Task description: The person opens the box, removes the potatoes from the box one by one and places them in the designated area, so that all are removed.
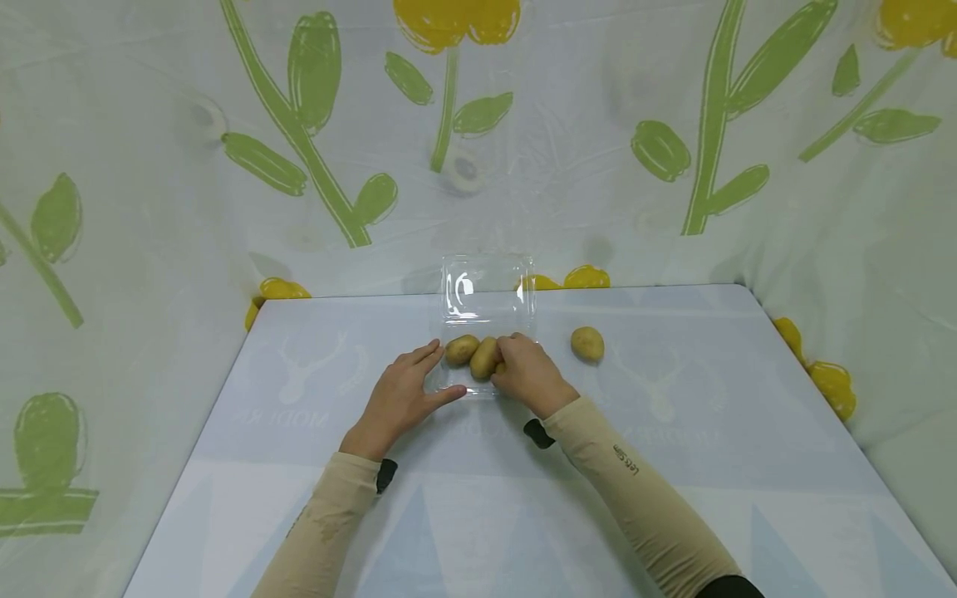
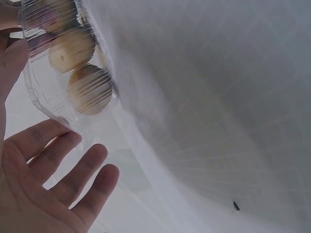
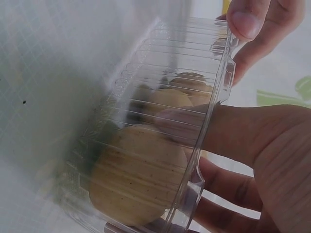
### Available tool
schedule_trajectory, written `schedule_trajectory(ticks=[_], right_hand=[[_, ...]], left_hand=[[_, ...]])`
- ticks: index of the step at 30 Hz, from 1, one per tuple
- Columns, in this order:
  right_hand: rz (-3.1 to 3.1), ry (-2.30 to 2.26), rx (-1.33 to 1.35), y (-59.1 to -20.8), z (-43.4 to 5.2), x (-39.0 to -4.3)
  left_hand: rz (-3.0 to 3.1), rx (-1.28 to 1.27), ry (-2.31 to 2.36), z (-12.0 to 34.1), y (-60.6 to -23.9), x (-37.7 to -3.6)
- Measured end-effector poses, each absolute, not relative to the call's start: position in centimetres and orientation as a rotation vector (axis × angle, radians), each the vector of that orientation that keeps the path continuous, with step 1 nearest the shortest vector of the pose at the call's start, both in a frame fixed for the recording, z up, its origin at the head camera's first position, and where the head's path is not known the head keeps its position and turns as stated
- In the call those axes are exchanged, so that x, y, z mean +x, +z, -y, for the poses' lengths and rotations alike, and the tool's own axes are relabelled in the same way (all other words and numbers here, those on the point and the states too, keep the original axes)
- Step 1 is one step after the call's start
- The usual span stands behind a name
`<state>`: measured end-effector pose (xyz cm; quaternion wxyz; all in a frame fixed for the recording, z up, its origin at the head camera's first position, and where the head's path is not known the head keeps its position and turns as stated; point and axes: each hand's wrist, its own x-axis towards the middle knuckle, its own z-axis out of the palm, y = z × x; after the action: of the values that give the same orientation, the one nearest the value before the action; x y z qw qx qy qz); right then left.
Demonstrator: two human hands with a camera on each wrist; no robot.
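table (image 1: 673, 465) carries a clear clamshell box (image 1: 486, 286) at centre, lid up at 12 o'clock. left hand (image 1: 399, 399), fingers straight and spread, steadies the box at 9 o'clock. right hand (image 1: 527, 374) at 3 o'clock curls round a potato (image 1: 484, 357) inside. another potato (image 1: 461, 349) lies beside it. loose potato (image 1: 587, 343) sits farther toward 3 o'clock.

Counter (image 1: 299, 465) before me: pale blue-white top, faint deer outlines and mirrored lettering printed on it, lighter triangle shapes along my near edge. Far corners rounded. Behind and to both sides: white sheet backdrop (image 1: 583, 166), creased, printed with big green stems and leaves plus yellow flower heads. Sheet wraps round counter on three sides, sagging past right edge. Light soft, even; only faint shadows on counter.
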<state>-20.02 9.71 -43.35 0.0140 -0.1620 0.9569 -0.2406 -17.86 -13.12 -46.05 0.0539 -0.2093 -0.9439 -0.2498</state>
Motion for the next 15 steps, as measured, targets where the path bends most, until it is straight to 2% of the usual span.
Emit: schedule_trajectory(ticks=[15], right_hand=[[-3.007, -0.753, -0.469, -43.14, -9.62, -19.80]], left_hand=[[2.846, -0.638, -0.736, 12.98, -46.23, -17.92]])
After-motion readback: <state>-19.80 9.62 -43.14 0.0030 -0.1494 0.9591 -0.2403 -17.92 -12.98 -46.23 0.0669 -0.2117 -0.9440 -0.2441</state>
